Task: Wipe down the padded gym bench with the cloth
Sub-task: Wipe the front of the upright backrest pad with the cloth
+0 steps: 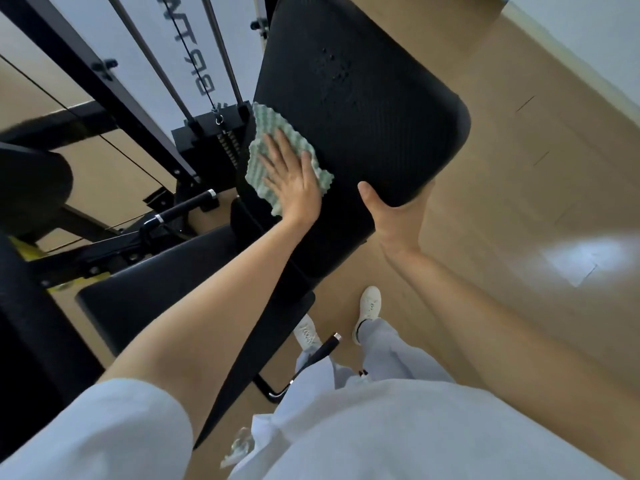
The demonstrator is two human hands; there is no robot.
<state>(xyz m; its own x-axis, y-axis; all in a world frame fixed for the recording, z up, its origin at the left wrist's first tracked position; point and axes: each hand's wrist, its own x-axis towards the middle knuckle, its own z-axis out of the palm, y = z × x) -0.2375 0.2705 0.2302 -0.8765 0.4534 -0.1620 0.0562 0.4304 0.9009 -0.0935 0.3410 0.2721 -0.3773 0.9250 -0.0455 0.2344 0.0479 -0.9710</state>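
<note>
The black padded back pad of the gym bench fills the upper middle of the head view, tilted. A green-and-white waffle cloth lies flat on its left part. My left hand presses on the cloth with fingers spread and flat. My right hand grips the pad's near right corner, thumb on top and fingers hidden underneath. The black seat pad sits lower left, below my left forearm.
A black machine frame with cables and a weight stack stands left of the pad. A chrome-tipped handle juts out below it, another near my white shoes. Tan floor spreads to the right.
</note>
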